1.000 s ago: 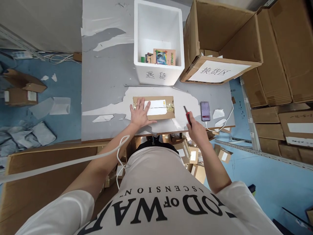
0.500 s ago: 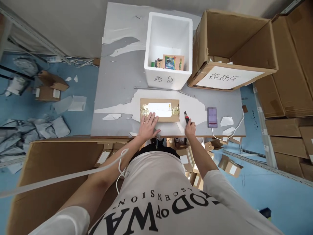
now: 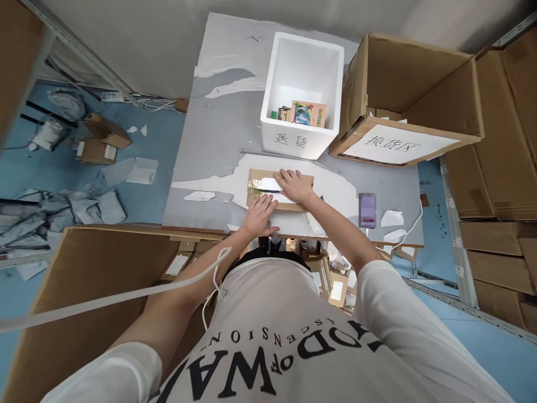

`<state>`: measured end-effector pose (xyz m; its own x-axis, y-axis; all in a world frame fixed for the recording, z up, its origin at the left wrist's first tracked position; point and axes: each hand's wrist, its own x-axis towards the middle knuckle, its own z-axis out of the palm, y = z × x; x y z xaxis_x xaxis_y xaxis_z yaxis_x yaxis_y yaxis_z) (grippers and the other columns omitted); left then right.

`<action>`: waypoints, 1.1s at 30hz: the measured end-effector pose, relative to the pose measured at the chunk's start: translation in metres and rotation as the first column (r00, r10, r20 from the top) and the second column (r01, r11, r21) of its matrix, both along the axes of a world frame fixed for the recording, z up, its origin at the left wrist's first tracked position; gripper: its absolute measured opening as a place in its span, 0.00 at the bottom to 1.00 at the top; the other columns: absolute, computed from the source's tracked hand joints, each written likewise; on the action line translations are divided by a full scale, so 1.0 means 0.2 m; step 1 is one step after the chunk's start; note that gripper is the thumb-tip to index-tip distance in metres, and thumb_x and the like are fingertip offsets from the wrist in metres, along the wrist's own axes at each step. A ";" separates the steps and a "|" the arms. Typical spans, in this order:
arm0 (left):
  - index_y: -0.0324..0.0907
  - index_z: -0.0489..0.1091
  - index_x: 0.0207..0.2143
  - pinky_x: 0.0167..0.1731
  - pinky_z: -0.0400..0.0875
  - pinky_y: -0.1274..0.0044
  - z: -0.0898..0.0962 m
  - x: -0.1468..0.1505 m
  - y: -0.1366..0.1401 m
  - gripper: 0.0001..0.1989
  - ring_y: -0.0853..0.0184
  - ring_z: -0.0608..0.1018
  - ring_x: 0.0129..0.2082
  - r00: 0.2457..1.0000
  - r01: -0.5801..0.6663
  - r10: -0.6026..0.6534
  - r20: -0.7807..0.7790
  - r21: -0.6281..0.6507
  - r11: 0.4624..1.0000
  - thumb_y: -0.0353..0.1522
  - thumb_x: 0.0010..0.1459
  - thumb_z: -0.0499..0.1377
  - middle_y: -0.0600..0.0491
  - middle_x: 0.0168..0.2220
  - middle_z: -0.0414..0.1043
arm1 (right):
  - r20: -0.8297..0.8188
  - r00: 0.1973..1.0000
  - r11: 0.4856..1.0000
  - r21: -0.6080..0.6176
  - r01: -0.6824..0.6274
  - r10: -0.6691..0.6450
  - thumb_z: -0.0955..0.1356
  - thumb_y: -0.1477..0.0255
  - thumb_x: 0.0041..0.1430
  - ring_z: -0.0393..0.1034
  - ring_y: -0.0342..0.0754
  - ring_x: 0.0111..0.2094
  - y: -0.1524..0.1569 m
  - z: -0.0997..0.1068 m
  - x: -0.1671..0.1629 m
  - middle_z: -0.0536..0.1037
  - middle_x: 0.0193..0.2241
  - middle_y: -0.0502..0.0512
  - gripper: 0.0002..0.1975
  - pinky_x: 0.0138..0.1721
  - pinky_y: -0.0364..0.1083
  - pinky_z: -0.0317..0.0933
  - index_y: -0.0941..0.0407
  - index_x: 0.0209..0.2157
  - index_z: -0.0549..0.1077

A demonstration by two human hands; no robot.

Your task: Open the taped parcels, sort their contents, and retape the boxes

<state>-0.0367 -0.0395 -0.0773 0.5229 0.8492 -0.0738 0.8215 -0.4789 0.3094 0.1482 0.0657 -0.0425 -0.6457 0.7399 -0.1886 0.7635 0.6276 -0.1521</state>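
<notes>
Though nr tbl edge, L hand & R hand on box, fingers apart, gap to bin

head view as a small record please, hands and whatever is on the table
Left hand: fingers on the near side of a flat, taped brown cardboard box
Right hand: laid on top of the box, toward its right end
Box detail: white label, dark line along its middle
Behind: white foam bin holding printed items; beside it, large open brown carton with white paper sign
Right side: phone with purplish screen, thin white cable
Surface: grey tabletop with white patches
</notes>
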 end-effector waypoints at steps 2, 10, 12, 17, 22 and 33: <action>0.35 0.53 0.65 0.65 0.40 0.62 0.00 0.00 0.00 0.48 0.49 0.52 0.68 1.000 0.002 -0.002 -0.004 0.004 1.000 0.53 0.50 0.58 0.39 0.67 0.51 | 0.067 0.997 0.999 -0.004 -0.032 0.032 0.55 0.76 0.64 0.52 0.64 0.63 0.02 0.02 -0.03 0.54 0.64 0.75 0.27 0.60 0.65 0.44 0.65 0.65 0.51; 0.37 0.49 0.67 0.64 0.40 0.61 0.01 0.00 -0.03 0.48 0.49 0.48 0.69 1.000 -0.013 0.013 -0.020 -0.028 1.000 0.52 0.50 0.58 0.40 0.68 0.46 | 0.135 0.988 0.987 -0.133 0.088 -0.070 0.54 0.63 0.68 0.71 0.58 0.43 0.37 0.23 0.06 0.77 0.40 0.66 0.21 0.43 0.50 0.60 0.60 0.50 0.68; 0.37 0.49 0.67 0.64 0.39 0.60 0.02 0.00 -0.04 0.48 0.50 0.47 0.69 1.000 -0.018 0.017 -0.019 -0.034 0.999 0.51 0.50 0.59 0.40 0.69 0.45 | 0.130 0.973 0.974 -0.094 0.205 -0.192 0.55 0.59 0.67 0.70 0.58 0.44 0.43 0.19 0.06 0.76 0.42 0.66 0.22 0.44 0.51 0.60 0.59 0.49 0.69; 0.36 0.49 0.67 0.65 0.41 0.61 0.04 0.00 -0.03 0.45 0.51 0.47 0.69 1.000 -0.010 0.010 0.006 -0.033 0.999 0.47 0.52 0.59 0.40 0.69 0.43 | -0.039 0.911 0.911 -0.058 0.408 -0.411 0.55 0.63 0.68 0.62 0.60 0.55 0.39 0.02 0.07 0.67 0.55 0.72 0.25 0.52 0.55 0.59 0.64 0.59 0.62; 0.36 0.48 0.67 0.64 0.45 0.60 0.10 -0.17 0.10 0.45 0.51 0.48 0.69 0.995 -0.092 0.093 0.046 -0.029 0.995 0.48 0.53 0.59 0.38 0.68 0.46 | -0.240 0.960 0.985 0.061 0.164 -0.145 0.51 0.71 0.68 0.45 0.58 0.66 0.18 0.05 0.11 0.56 0.64 0.65 0.24 0.61 0.62 0.47 0.58 0.62 0.59; 0.34 0.60 0.59 0.63 0.56 0.59 -0.03 -0.46 0.47 0.53 0.47 0.56 0.66 0.960 0.130 -0.119 0.252 -0.028 0.991 0.57 0.37 0.66 0.33 0.64 0.55 | 0.101 0.985 0.980 -0.132 0.152 -0.139 0.70 0.65 0.57 0.70 0.56 0.45 -0.20 0.15 -0.03 0.74 0.46 0.62 0.20 0.42 0.49 0.60 0.57 0.48 0.66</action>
<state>-0.1284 0.0544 -0.0824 0.6306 0.7753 0.0363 0.6508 -0.5536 0.5196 0.1420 0.0253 -0.0133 -0.5086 0.7872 -0.3488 0.8597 0.4867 -0.1551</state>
